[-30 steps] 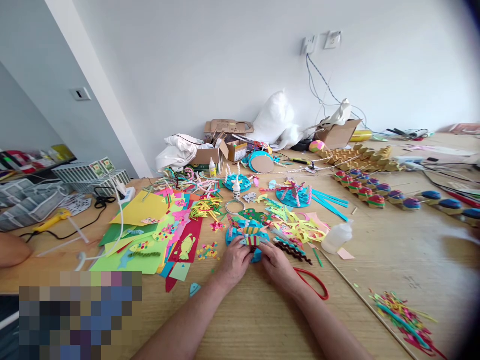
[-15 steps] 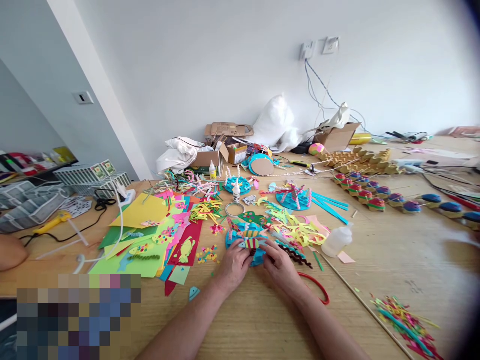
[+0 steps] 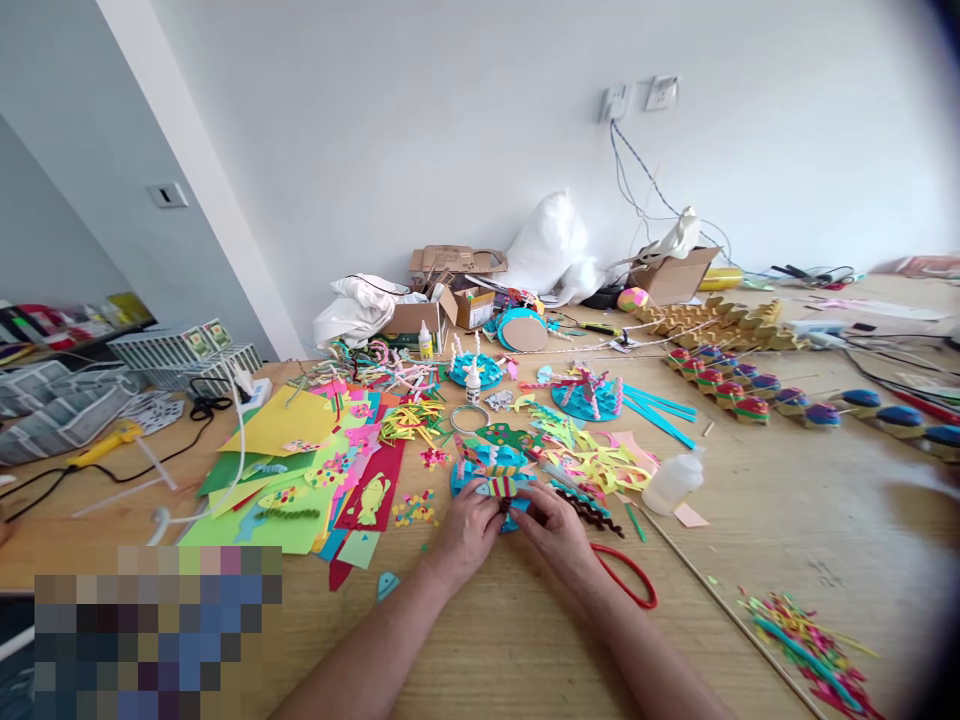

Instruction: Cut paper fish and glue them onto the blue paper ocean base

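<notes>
A striped paper fish [image 3: 498, 487], red and yellow with a pale blue head, lies between my hands over a blue disc [image 3: 460, 484]. My left hand [image 3: 466, 528] pinches it at the head side. The fingers of my right hand [image 3: 556, 528] close at its tail side. Just under the fish, a short dark brown twisted piece [image 3: 505, 505] shows between my fingertips; how it is joined is hidden. Another striped fish [image 3: 504, 468] and pink-and-white twisted pieces stand on the disc, partly covered by my hands.
Coloured paper sheets [image 3: 274, 425] and confetti dots [image 3: 417, 508] lie left. Beyond are a glue bottle [image 3: 473, 387] and a decorated blue disc [image 3: 586, 401]. At right are a translucent bottle [image 3: 675, 482], a red ring [image 3: 627, 578], a long stick [image 3: 724, 600] and paper scraps [image 3: 810, 645].
My hands stay almost in place; the right fingers shift slightly and more of the brown piece shows. At the far left, another person's arm has drawn back almost out of view.
</notes>
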The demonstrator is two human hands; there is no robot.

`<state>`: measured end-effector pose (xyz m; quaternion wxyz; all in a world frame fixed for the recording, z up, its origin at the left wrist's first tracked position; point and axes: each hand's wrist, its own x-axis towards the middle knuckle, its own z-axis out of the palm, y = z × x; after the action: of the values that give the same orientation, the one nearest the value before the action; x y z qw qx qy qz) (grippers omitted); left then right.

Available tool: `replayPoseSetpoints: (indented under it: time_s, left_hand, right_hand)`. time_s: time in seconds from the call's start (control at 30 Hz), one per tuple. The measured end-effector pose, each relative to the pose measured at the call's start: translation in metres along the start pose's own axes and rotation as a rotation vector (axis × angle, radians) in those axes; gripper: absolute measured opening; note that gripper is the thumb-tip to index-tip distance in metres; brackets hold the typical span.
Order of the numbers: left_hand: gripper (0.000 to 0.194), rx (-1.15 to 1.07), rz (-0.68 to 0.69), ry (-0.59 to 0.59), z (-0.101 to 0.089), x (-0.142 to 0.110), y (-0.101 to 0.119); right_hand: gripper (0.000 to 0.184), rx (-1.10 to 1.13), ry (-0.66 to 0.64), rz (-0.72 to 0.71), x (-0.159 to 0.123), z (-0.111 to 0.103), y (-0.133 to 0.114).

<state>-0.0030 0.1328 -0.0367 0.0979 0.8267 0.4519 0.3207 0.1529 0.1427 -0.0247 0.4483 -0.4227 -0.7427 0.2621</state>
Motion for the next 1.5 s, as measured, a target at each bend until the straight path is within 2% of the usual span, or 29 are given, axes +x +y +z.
replayPoseSetpoints:
  time_s: [0.27, 0.8, 0.97, 1.13, 1.37, 1.5]
  left_hand:
    - [0.016, 0.029, -0.004, 0.027, -0.0008, 0.0006, 0.0013]
    - [0.015, 0.04, -0.016, 0.002, -0.0009, 0.0009, 0.0014]
    - [0.019, 0.011, 0.026, 0.031, -0.0015, 0.0024, 0.0017]
    - [0.023, 0.002, 0.074, 0.039, -0.0026, 0.004, 0.0018]
    - [0.024, -0.017, 0.059, 0.022, -0.0003, 0.003, -0.0011]
    - [0.023, -0.012, 0.067, 0.019, -0.0026, 0.0033, 0.0008]
  right_hand:
    - [0.013, 0.03, 0.03, 0.018, 0.0016, 0.0088, -0.0011]
    - [0.013, 0.029, 0.017, 0.007, 0.0011, 0.0086, 0.0005]
    - [0.011, -0.009, 0.025, -0.006, 0.0005, 0.0043, -0.0027]
    - [0.019, -0.008, 0.083, -0.075, 0.0029, 0.0025, -0.0042]
    - [0.012, -0.116, 0.042, 0.013, 0.0005, 0.0054, -0.0039]
    - [0.016, -0.15, 0.025, 0.027, 0.0, 0.0053, -0.0042]
